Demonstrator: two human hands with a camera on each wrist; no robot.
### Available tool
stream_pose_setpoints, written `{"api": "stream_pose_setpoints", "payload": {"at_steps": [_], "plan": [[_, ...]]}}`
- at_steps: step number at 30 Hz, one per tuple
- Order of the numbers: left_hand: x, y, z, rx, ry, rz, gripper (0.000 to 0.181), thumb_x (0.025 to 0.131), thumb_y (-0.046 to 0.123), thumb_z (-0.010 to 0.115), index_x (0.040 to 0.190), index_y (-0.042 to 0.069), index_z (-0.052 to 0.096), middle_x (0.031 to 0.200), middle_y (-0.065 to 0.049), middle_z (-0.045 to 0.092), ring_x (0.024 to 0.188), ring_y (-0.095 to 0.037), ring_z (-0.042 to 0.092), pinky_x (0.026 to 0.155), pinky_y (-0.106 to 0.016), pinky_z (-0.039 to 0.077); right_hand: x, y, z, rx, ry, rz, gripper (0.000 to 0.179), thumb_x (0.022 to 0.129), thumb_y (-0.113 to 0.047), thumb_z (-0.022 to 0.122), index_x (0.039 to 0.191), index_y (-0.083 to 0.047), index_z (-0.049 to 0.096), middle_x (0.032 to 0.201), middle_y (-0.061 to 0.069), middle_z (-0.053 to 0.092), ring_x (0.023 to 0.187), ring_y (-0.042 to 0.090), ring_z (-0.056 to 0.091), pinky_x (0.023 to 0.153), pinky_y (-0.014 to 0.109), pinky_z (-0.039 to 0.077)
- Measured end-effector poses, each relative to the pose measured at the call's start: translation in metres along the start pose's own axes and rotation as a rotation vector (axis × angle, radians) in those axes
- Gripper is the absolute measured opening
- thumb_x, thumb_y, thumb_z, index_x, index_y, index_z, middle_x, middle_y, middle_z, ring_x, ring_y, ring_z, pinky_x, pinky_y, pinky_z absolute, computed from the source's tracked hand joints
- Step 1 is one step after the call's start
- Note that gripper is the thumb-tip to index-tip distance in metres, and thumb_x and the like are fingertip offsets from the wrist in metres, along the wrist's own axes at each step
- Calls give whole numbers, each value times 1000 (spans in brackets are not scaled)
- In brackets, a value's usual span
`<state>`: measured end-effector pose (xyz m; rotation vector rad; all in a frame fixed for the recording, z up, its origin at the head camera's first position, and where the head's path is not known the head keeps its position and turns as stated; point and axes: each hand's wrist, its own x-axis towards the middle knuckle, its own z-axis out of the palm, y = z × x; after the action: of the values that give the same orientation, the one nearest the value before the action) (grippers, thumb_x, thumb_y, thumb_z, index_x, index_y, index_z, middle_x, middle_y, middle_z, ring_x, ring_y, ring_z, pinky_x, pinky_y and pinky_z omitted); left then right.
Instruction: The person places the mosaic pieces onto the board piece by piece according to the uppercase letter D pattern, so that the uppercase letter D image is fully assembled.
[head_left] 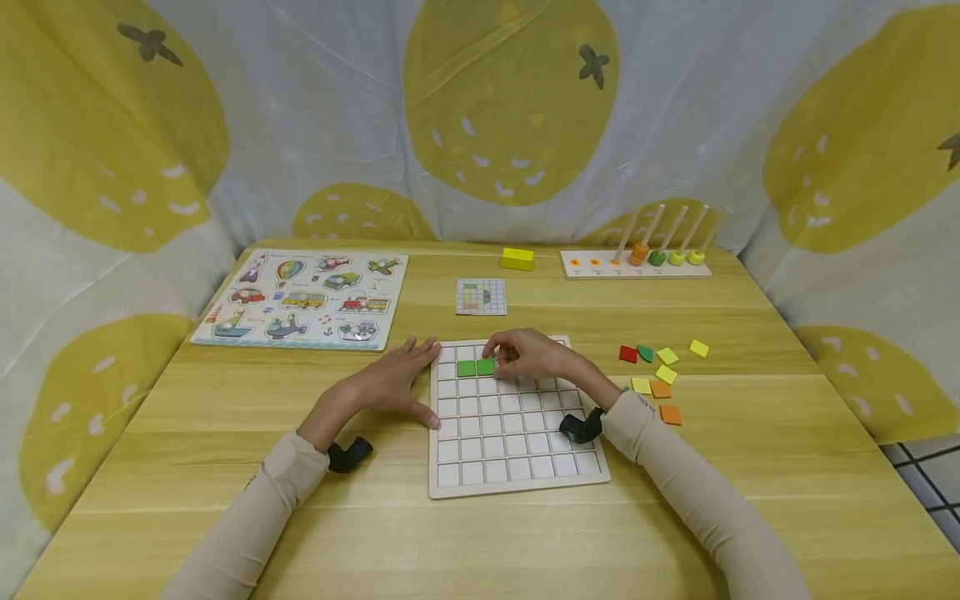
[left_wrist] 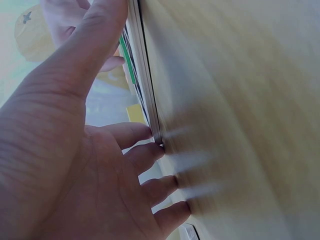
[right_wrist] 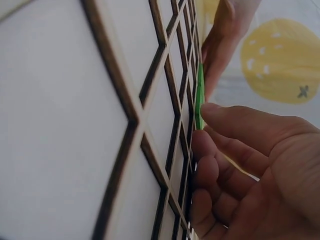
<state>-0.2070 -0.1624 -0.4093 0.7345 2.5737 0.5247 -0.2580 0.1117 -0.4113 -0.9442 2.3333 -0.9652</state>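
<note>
A wooden grid board [head_left: 480, 450] with white square cells lies on the table. Two green square tiles sit side by side near its top left, the left green tile [head_left: 466, 368] and the right green tile [head_left: 485, 367]. My right hand [head_left: 528, 354] pinches the right tile at its right side; in the right wrist view the thumb [right_wrist: 235, 122] touches the green edge, with the other fingers curled below. My left hand [head_left: 390, 383] spreads its fingers at the board's left edge, thumb on the rim. Its fingertips [left_wrist: 172, 215] rest on the table in the left wrist view.
Several loose yellow, orange, red and green tiles [head_left: 661, 389] lie right of the board. Behind it are a printed pattern card [head_left: 482, 297] and a yellow block [head_left: 517, 259]. A vehicle puzzle [head_left: 322, 283] lies back left; a peg stand with rings [head_left: 637, 265] stands back right.
</note>
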Motion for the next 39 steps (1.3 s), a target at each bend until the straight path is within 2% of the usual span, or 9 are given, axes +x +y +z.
{"api": "stream_pose_setpoints", "payload": {"at_steps": [8, 13, 24, 30, 39], "plan": [[-1, -1, 0, -9, 0, -12, 122, 66, 64, 77, 154, 6, 14, 161, -12, 6, 146, -37, -2, 117, -54, 8, -3, 3, -4, -17, 21, -55, 25, 92, -13, 64, 115, -5, 64, 87, 2, 64, 73, 12, 57, 70, 26, 49], [-1, -2, 0, -8, 12, 14, 122, 67, 63, 77, 154, 4, 15, 160, -14, 6, 146, -40, -1, 117, -54, 7, -14, 3, -10, -50, 65, -57, 23, 94, -15, 60, 116, -8, 63, 90, 1, 66, 77, 15, 60, 71, 29, 50], [-2, 0, 0, -21, 15, 22, 121, 68, 60, 78, 153, 3, 15, 160, -15, 7, 146, -40, -1, 117, -54, 6, -57, 20, -34, -21, 197, -2, 25, 97, -20, 58, 117, -5, 64, 96, 6, 66, 81, 18, 59, 71, 33, 49], [-3, 0, 0, -24, 15, 20, 120, 68, 59, 78, 153, 3, 15, 160, -15, 8, 146, -40, -2, 117, -54, 7, -84, 31, -49, -19, 274, 57, 30, 98, -23, 57, 121, -5, 62, 101, 7, 64, 87, 19, 58, 74, 34, 49], [-3, 0, 0, -14, 17, 25, 120, 68, 60, 78, 153, 3, 15, 160, -15, 8, 145, -40, -1, 117, -53, 6, -119, 47, -77, 2, 343, 121, 34, 98, -22, 56, 125, -1, 58, 108, 16, 63, 94, 32, 60, 75, 35, 51]]}}
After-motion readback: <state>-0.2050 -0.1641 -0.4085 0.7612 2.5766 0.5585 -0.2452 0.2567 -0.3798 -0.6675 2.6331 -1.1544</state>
